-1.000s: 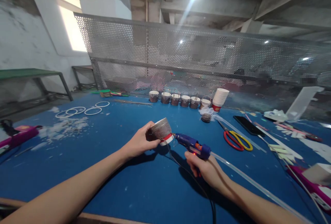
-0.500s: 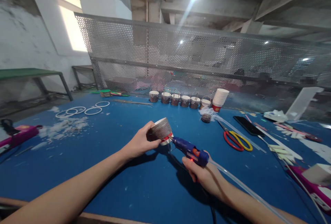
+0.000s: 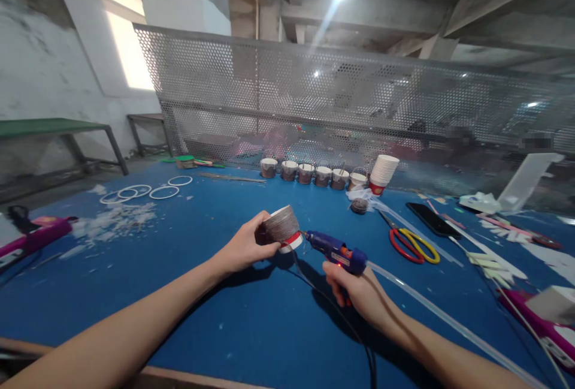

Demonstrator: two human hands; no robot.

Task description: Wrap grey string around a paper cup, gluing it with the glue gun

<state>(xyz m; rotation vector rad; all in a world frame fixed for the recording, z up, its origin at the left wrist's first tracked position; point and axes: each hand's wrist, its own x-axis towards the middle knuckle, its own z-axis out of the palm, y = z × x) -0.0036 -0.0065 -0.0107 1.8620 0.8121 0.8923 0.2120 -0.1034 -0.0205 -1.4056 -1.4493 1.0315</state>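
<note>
A paper cup (image 3: pixel 284 225), tilted on its side and wound with grey-brown cord over most of its wall, is gripped by my left hand (image 3: pixel 246 246). Near its base a red and white band stays uncovered. My right hand (image 3: pixel 353 284) is closed around a blue hot glue gun (image 3: pixel 336 251) with a small red light lit. The gun's nozzle points left, just apart from the cup's red band. A clear glue stick (image 3: pixel 431 308) trails out of the gun's back. From the cup a thin strand of cord hangs down toward the table.
Several cord-wrapped cups (image 3: pixel 305 173) line the back, beside a stack of paper cups (image 3: pixel 383 173). Right of me lie scissors (image 3: pixel 411 245), a black phone (image 3: pixel 432 219) and a magenta power strip (image 3: pixel 539 320). White rings (image 3: pixel 164 192) and glue scraps (image 3: pixel 119 221) lie left. A perforated metal screen (image 3: pixel 287 89) stands behind.
The glue gun in my right hand has drawn back slightly to the right, its nozzle leaving the cup's red band. My left hand keeps the cup in nearly the same place.
</note>
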